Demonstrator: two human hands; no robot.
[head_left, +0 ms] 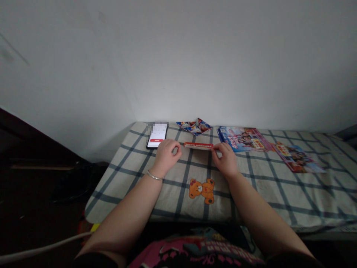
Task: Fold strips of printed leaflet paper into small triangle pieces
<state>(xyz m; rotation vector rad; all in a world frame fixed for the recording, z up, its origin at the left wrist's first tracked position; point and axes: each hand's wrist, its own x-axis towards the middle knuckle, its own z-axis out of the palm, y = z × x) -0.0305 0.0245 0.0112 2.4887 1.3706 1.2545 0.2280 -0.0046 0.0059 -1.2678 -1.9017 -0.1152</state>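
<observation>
My right hand (pixel 225 158) pinches the right end of a narrow red paper strip (pixel 198 145) with white print and a pale lower edge, held roughly level over the checked cloth. Close to the strip's left end is my left hand (pixel 168 154), thumb and forefinger curled together in a ring; whether anything thin is between those fingertips I cannot make out. Behind the strip lies a folded, colourful printed paper (pixel 195 127) with pointed corners. To the right, beside my right hand, are several overlapping glossy leaflets (pixel 245 139).
A lit phone (pixel 157 134) lies beyond my left hand. Another leaflet (pixel 299 158) is farther right. An orange bear picture (pixel 202 190) shows on the checked tablecloth (pixel 125 186). A white wall (pixel 178 74) rises behind the table; a pale cable (pixel 47 247) runs at lower left.
</observation>
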